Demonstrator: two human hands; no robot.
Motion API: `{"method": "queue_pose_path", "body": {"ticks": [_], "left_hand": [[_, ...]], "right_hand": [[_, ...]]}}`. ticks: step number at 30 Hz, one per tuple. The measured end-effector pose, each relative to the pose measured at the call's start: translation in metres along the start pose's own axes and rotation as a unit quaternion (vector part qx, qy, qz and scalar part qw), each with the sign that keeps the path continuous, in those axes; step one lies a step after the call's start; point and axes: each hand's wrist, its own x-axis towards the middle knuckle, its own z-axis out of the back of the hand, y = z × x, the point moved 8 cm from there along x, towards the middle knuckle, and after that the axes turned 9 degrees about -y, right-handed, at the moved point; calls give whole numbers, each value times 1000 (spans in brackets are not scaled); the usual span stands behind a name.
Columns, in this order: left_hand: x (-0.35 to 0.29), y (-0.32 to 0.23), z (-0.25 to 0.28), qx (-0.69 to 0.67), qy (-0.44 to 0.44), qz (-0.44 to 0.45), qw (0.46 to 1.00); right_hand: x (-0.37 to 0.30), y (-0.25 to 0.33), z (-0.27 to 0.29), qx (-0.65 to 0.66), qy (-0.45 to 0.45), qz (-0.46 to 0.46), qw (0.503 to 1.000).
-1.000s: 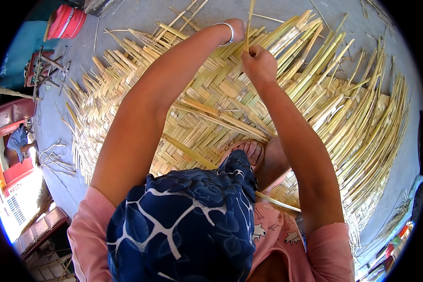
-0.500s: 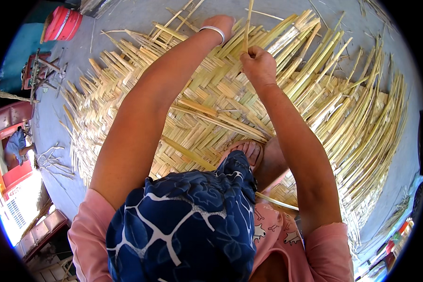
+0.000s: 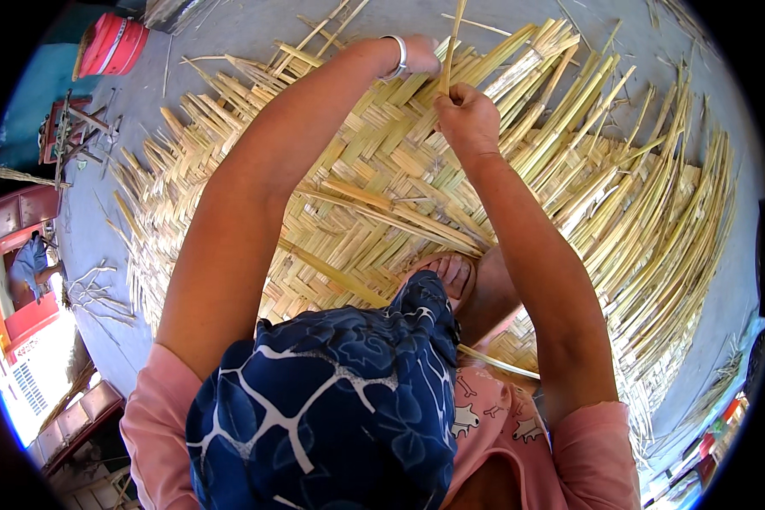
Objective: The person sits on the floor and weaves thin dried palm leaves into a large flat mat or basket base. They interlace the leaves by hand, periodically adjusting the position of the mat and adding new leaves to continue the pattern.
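A large woven reed mat [image 3: 374, 161] in a slanting twill pattern spreads under my arms, with loose strip ends fanning out along its far and right edges. My right hand [image 3: 469, 119] is closed in a fist around a flat reed strip [image 3: 454, 42], which stands up from the weave beside the thumb. Just to the left, my left hand [image 3: 420, 56], with a pale bangle at its wrist, is low over the far edge of the weave; its fingers are turned away and mostly hidden.
My bare foot [image 3: 455, 276] rests on the mat near loose strips [image 3: 399, 217]. A red bucket [image 3: 115, 44] stands far left on the grey floor, a wooden stool [image 3: 81, 127] below it. Dry twigs [image 3: 102, 293] lie left of the mat. A blue patterned cloth [image 3: 331, 399] fills the lower middle.
My left hand has shifted slightly right and down, closer to the upright strip, with its wrist turned. My right hand keeps its hold, and the strip's top leans a little more right.
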Motion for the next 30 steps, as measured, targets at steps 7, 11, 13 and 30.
{"method": "queue_pose_path", "body": {"ticks": [7, 11, 13, 30], "left_hand": [[8, 27, -8, 12, -40, 10, 999], [-12, 22, -7, -194, -5, 10, 981], [-28, 21, -5, -260, -14, 8, 965], [-12, 51, -13, -356, -25, -1, 934]], "right_hand": [[-8, 2, 0, 54, 1, -65, 996], [3, -12, 1, 46, -4, -100, 994], [3, -11, -1, 45, -7, -108, 993], [15, -18, -15, -73, 10, -73, 995]]}}
